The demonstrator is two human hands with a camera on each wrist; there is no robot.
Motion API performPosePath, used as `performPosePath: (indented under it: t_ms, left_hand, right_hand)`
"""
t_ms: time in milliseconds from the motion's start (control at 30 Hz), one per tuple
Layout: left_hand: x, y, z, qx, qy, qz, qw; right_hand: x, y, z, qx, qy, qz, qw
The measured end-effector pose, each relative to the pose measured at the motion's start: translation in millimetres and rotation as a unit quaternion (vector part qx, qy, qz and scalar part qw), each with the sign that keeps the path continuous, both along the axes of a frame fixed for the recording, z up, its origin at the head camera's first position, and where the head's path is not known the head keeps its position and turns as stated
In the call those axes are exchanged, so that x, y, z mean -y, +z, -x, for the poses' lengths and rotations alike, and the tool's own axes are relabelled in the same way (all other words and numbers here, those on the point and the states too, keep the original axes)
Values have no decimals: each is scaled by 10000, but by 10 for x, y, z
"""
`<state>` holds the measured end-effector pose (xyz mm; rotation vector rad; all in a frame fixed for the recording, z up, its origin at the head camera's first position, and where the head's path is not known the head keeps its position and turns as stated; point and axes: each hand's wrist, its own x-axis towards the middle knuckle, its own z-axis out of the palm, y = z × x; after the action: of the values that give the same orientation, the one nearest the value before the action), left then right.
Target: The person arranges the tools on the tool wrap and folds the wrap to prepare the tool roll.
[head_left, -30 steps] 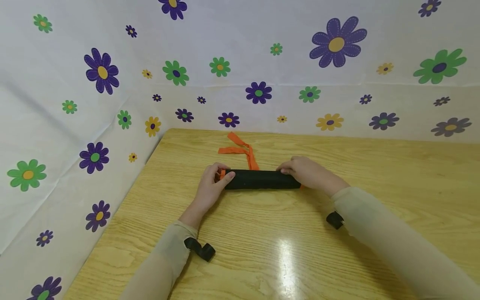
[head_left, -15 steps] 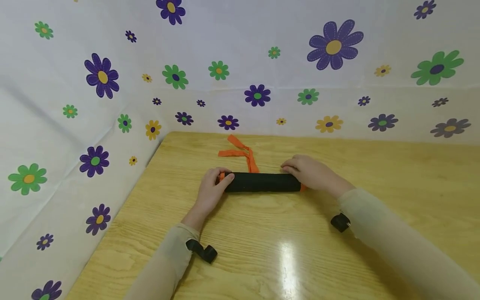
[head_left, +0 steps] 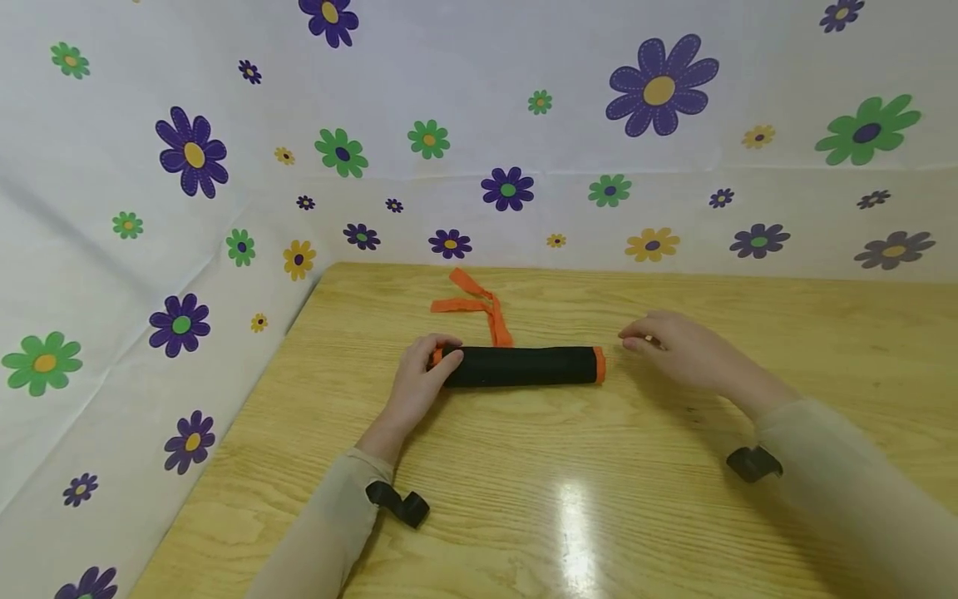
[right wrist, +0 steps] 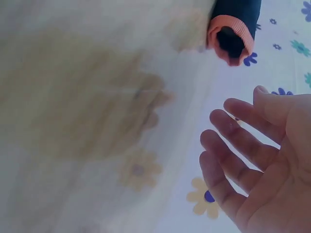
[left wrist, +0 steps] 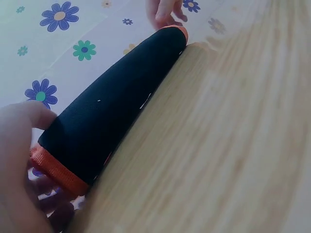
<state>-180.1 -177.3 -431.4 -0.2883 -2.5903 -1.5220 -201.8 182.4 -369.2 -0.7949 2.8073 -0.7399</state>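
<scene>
A black cloth roll [head_left: 524, 367] with orange edging lies crosswise on the wooden table. My left hand [head_left: 419, 374] grips its left end, thumb over the front and fingers round the back. In the left wrist view the thumb presses on the black cloth [left wrist: 102, 107] beside the orange trim. Behind the roll, an orange ribbon tie [head_left: 490, 312] spreads out in two tails. My right hand [head_left: 684, 353] hovers off the roll's right end, holding nothing. Loosely bent fingers show in the right wrist view, where the roll's open end [right wrist: 231, 41] reveals a dark, hollow-looking inside.
The wooden table [head_left: 494, 466] reaches back to a white cloth backdrop [head_left: 449, 75] printed with flowers, which also runs along the left side. Dark straps hang at both wrists. Light glares off the table near its front.
My right hand has let go of the roll's right end and moved off to the right, uncovering the orange trim there. The left hand keeps its grip, and the roll stays about where it was.
</scene>
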Motion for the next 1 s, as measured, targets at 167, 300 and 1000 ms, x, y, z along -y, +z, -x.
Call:
performPosePath:
  t_ms: [167, 300, 1000]
  left_hand:
    - [16, 27, 14, -197, 112, -146, 9996]
    - [28, 46, 46, -215, 350, 35, 9991]
    - [25, 6, 201, -132, 18, 772, 9969]
  right_hand:
    - [6, -106, -42, -209, 482, 219, 9984]
    - [169, -158, -20, -661, 1182, 68, 9908]
    - [357, -114, 212, -127, 728, -310, 9968]
